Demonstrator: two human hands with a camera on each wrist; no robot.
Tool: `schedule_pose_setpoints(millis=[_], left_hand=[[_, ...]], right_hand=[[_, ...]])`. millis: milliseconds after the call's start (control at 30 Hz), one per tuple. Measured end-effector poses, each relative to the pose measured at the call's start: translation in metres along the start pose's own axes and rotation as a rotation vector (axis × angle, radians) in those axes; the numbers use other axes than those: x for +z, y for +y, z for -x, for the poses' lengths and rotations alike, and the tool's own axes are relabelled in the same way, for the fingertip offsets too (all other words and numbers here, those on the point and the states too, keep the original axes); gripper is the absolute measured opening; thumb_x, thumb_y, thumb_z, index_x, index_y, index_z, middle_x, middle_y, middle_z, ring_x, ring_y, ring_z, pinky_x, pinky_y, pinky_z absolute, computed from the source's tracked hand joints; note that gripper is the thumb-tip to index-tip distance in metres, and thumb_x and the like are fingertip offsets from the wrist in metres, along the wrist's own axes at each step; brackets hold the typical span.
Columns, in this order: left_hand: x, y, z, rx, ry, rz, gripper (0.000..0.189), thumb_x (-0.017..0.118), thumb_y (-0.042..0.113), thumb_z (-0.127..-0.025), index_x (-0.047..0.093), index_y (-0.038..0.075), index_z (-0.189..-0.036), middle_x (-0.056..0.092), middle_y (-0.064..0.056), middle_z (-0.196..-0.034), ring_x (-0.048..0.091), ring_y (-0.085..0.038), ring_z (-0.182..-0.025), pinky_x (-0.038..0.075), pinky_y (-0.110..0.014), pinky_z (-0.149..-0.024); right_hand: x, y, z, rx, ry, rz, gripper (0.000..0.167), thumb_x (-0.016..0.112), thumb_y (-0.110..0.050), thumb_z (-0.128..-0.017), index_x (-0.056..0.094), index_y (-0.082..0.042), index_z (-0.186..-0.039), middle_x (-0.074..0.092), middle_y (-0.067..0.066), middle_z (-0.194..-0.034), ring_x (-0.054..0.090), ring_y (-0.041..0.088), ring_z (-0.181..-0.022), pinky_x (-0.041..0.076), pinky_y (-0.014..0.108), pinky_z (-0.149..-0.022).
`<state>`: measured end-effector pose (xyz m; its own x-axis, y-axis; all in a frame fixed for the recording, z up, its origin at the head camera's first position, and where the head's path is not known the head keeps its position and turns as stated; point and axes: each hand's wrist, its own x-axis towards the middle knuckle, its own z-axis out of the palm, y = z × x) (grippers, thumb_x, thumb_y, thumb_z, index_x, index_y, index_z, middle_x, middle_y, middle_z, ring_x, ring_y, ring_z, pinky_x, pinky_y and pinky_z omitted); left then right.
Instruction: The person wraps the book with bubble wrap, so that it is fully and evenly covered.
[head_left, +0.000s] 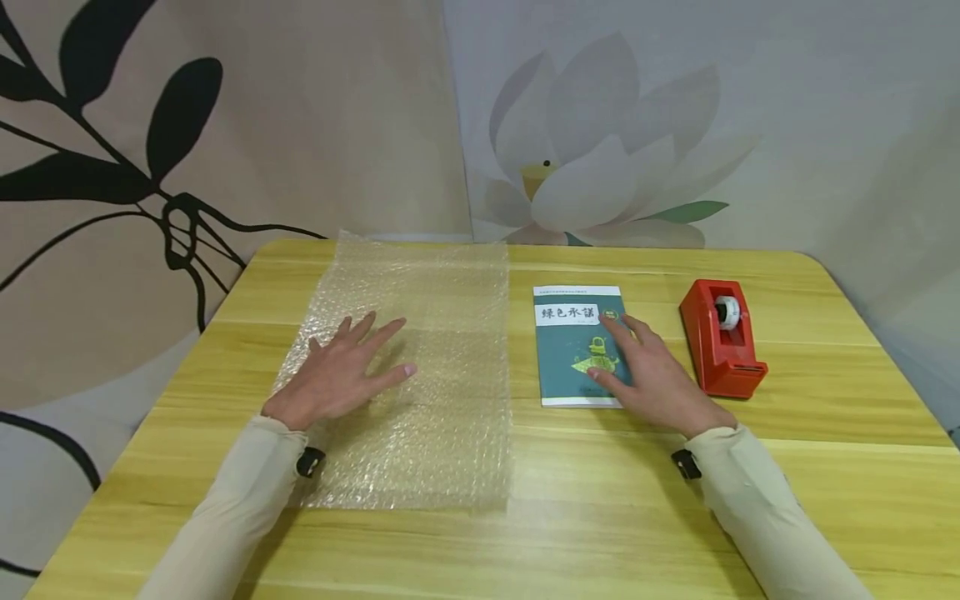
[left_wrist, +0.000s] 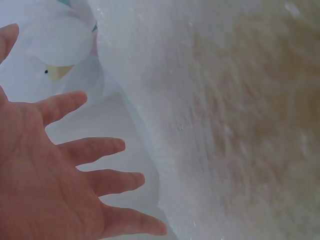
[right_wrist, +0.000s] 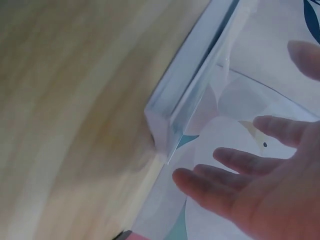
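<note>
A sheet of clear bubble wrap lies flat on the left half of the table. Above its left part hovers my left hand, fingers spread; in the left wrist view a gap shows between the hand and the bubble wrap. To the right of the sheet lies a teal book with a white title strip and a yellow-green figure. My right hand, fingers apart, is over the book's right edge. The right wrist view shows that hand apart from the book, holding nothing.
A red tape dispenser with a small roll of tape stands right of the book. The wooden table meets a wall cloth printed with leaves and a large flower at its far edge.
</note>
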<state>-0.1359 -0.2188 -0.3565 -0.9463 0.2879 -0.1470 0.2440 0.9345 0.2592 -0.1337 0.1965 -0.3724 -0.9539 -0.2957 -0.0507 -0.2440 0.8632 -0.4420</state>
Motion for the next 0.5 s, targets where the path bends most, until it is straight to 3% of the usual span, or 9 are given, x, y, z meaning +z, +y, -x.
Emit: schedule_pose_setpoints(millis=[500], left_hand=[[0.0014, 0.0093, 0.0047, 0.045, -0.01, 0.133, 0.075, 0.033, 0.069, -0.1, 0.019, 0.03, -0.162, 0.013, -0.018, -0.169, 0.02, -0.049, -0.153, 0.017, -0.079, -0.113]], right_hand=[[0.0038, -0.0101, 0.0015, -0.068, -0.004, -0.077, 0.076, 0.065, -0.039, -0.096, 0.03, -0.011, -0.157, 0.027, 0.026, -0.162, 0.037, 0.05, -0.143, 0.036, 0.069, -0.111]])
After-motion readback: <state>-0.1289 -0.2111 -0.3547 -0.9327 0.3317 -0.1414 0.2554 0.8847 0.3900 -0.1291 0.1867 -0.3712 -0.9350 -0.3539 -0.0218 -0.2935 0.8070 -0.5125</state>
